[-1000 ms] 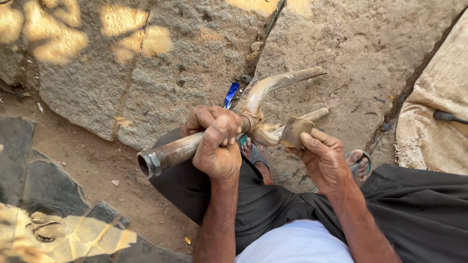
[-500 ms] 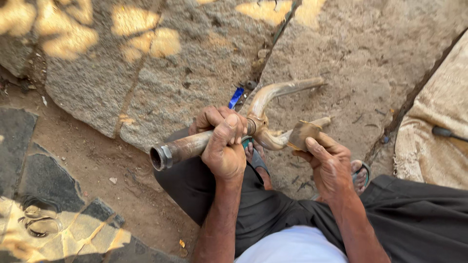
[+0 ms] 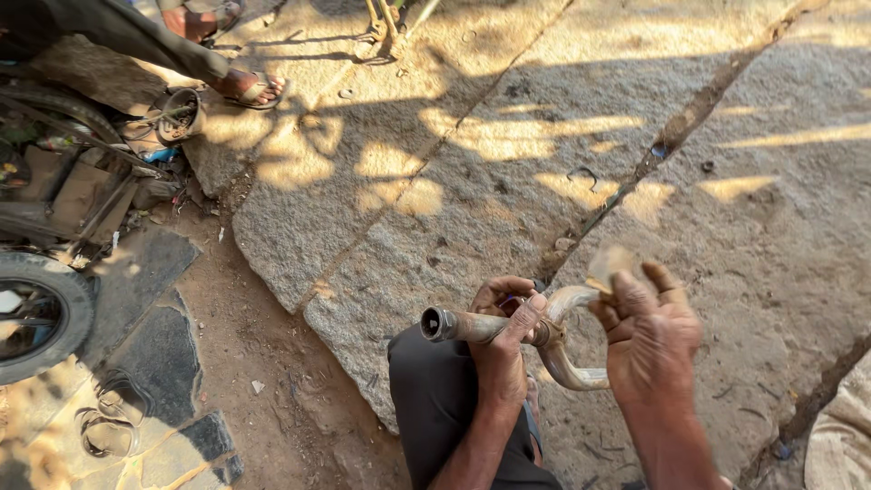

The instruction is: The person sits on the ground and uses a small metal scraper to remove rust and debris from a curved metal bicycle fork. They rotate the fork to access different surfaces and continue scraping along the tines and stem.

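Gripping forked metal tube (image 3: 508, 328), left hand (image 3: 501, 340) (right hand (image 3: 649, 327) rubbing).

Bare stone slabs (image 3: 508, 172) fill the centre and upper right of the frame, leaving open room above and to the right of both hands; the left hand (image 3: 504, 331) and right hand (image 3: 649, 331) crowd the lower centre around the forked metal tube (image 3: 508, 328); the dark trouser knee (image 3: 435, 399) blocks the way below; the tyre (image 3: 41, 318) and scrap metal (image 3: 82, 172) clutter the left edge; another person's sandalled foot (image 3: 249, 88) stands at upper left.
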